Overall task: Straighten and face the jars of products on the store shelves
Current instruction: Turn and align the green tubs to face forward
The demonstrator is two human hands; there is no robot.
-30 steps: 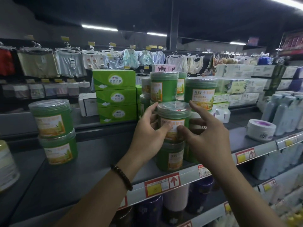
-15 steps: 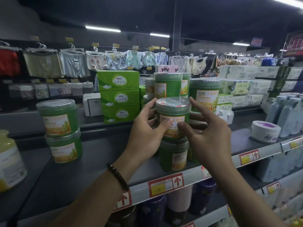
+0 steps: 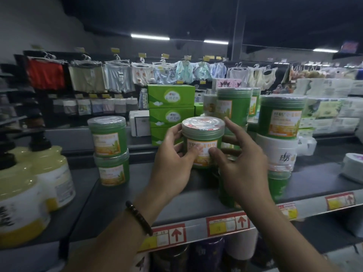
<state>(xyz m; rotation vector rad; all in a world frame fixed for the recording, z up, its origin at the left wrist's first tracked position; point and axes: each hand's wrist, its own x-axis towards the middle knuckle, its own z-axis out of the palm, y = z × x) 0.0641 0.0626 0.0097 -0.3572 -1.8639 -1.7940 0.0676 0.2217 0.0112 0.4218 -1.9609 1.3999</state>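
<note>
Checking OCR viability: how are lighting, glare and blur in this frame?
Head view throughout: dim overall, ceiling lights blown out; glare on the held jar lid, label text soft; bottles at left blurred and stretched by the wide lens.

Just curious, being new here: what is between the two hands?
A green jar, gripped by the left hand and held by the right hand, as the head view shows.

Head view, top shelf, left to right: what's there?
yellow pump bottles → stack of two green jars → left hand → gripped green jar → right hand → white jar → low white tub at the right edge.
</note>
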